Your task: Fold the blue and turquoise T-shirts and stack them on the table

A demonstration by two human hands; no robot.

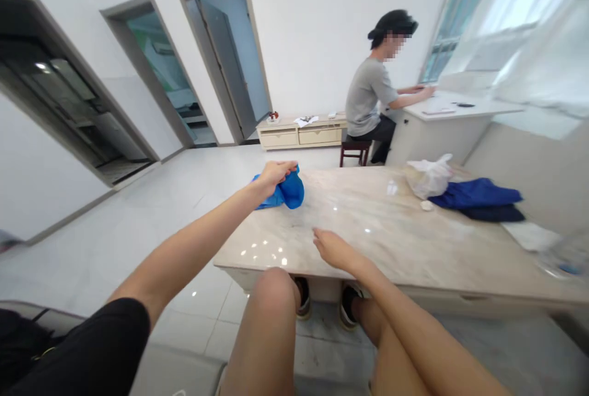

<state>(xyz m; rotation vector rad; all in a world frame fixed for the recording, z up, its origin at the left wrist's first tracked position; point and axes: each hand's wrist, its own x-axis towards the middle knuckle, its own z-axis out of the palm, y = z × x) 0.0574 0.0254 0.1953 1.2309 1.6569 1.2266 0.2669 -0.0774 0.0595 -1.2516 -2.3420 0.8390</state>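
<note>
A bright blue cloth-like item (293, 190) is at the far left part of the marble-topped table (340, 218). My left hand (276, 176) is closed on its upper edge, and part of the item hangs behind my wrist. Nearer the table's front edge, my right hand (335, 248) hovers at or just above the surface, apart from the blue item. Its fingers are curled together and point left; whether anything small is between them cannot be made out.
On the table's right lie a white plastic bag (430, 176), dark blue folded cloth (481, 196) and a white sheet (531, 236). Beyond, a person (368, 95) sits at a white desk (442, 104). A low cabinet (299, 136) stands by the wall.
</note>
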